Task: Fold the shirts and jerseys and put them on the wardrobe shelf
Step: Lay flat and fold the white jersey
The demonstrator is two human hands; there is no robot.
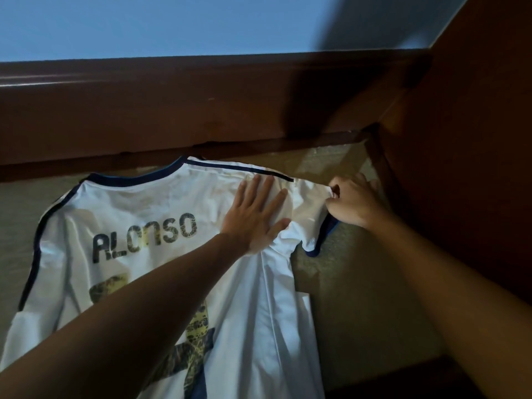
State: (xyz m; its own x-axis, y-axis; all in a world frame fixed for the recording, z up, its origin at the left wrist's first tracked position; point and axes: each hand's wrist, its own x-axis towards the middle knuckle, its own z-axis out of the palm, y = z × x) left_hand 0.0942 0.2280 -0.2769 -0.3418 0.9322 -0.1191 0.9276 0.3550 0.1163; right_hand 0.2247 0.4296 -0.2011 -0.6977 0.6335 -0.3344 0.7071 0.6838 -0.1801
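Note:
A white jersey (121, 203) with dark blue trim and the worn lettering "ALONSO" lies spread back-up on an olive-tan surface (354, 283). My left hand (256, 214) presses flat with straight fingers on the jersey's right shoulder area. My right hand (349, 201) pinches the edge of the jersey's right sleeve (309, 208), which is bunched and partly turned inward. The jersey's lower part runs out of the bottom of the view under my left forearm.
A dark brown wooden rail (172, 110) runs across just beyond the jersey's collar. A brown wooden panel (475, 139) rises at the right and meets the rail in a corner. A blue wall (144, 24) shows above.

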